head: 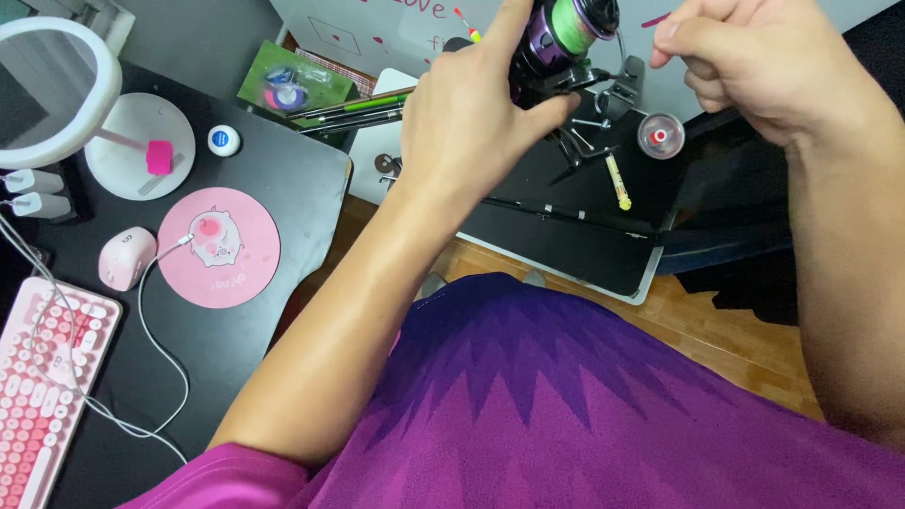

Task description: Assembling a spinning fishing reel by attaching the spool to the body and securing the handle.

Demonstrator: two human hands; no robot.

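Now gripping fishing reel (563,38) with left hand (467,123), far centre. Right hand (754,66) loosely clenched just right, above black board (566,236).

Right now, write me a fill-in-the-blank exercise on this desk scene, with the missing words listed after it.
1. The left hand grips a purple and black fishing reel whose spool is wound with ____ line.
2. The pink computer mouse lies just left of a round pink ____.
3. The right hand is held ____ the black tray.
4. The pink and white keyboard lies at the desk's ____ edge.

Missing words: green; mouse pad; above; left
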